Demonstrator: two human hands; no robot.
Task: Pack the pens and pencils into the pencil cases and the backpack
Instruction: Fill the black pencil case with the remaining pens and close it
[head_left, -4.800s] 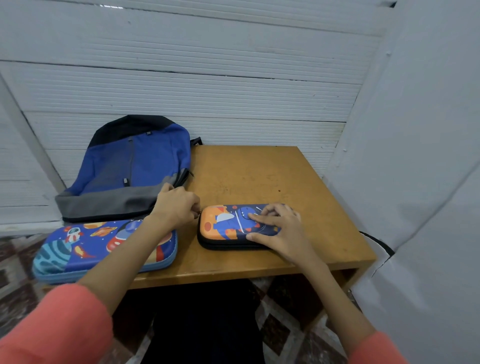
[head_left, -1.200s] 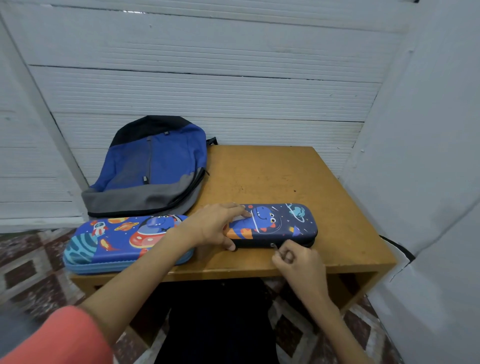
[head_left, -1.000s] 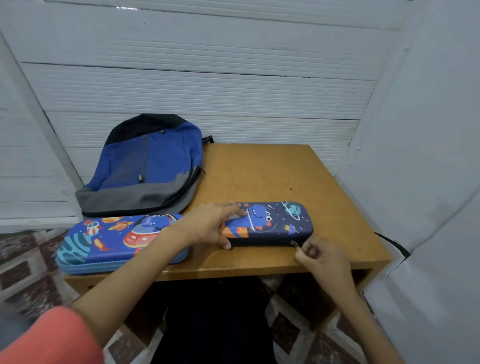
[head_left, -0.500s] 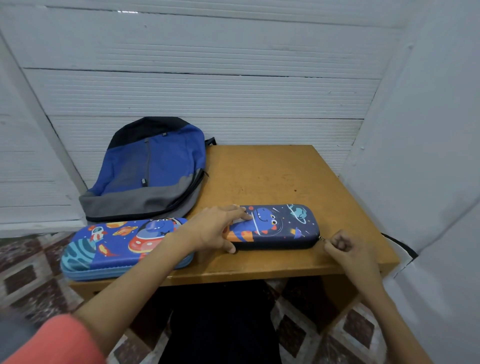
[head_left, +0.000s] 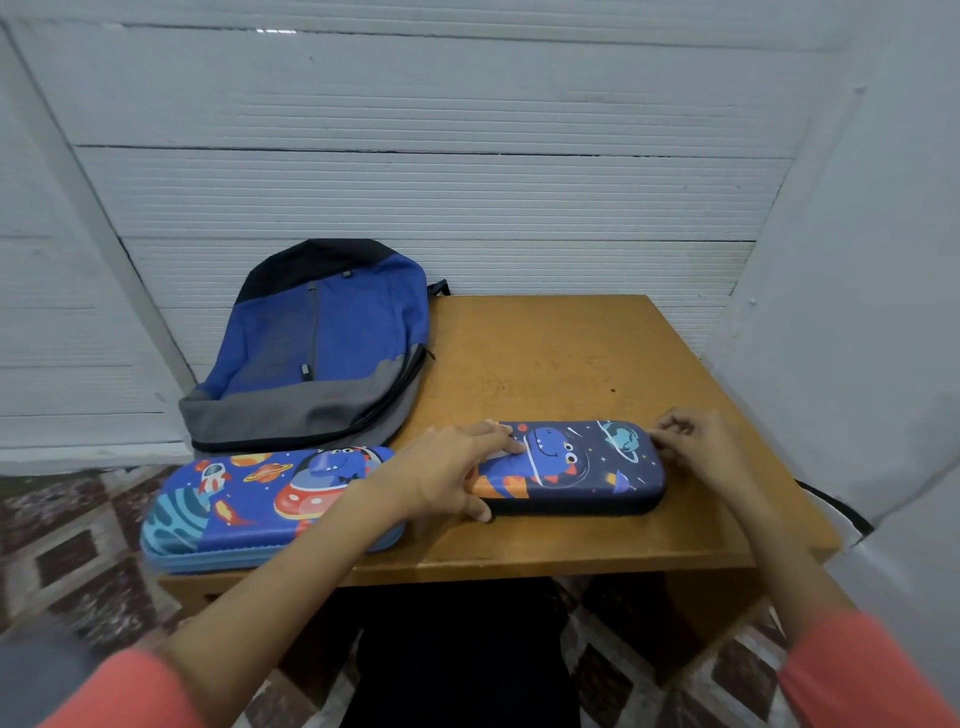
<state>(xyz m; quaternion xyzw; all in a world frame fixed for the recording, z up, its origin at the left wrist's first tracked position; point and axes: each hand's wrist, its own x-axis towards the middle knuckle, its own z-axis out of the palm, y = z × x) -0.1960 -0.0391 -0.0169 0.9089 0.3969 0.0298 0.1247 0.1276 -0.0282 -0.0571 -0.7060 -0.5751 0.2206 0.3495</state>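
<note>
At the left, the big case (head_left: 249, 504) is lying shut with its outer end hanging off the table (head_left: 561, 353). The backpack (head_left: 332, 338) is lying flat just behind it. The left hand (head_left: 441, 475) is clamping the left end of the small case (head_left: 582, 467), with its fingers lying across the lid and its thumb hooking the near wall.

That case is lying near the table's front edge, its long axis running left to right. The right hand (head_left: 701, 447) is working at its far right corner, fingers bunching in a pinch on what I am taking to be the zip pull, though it is too small to make out. The coming pull is likely turning on this: the zip line is running leftward from those fingers along the back edge, towards the bracing hand. The right hand is the nearer one to it.

No pens or pencils are showing, and I cannot tell whether any are inside. Both cases are showing cartoon space prints without words. The backpack is carrying a small tag, too small to read.
</note>
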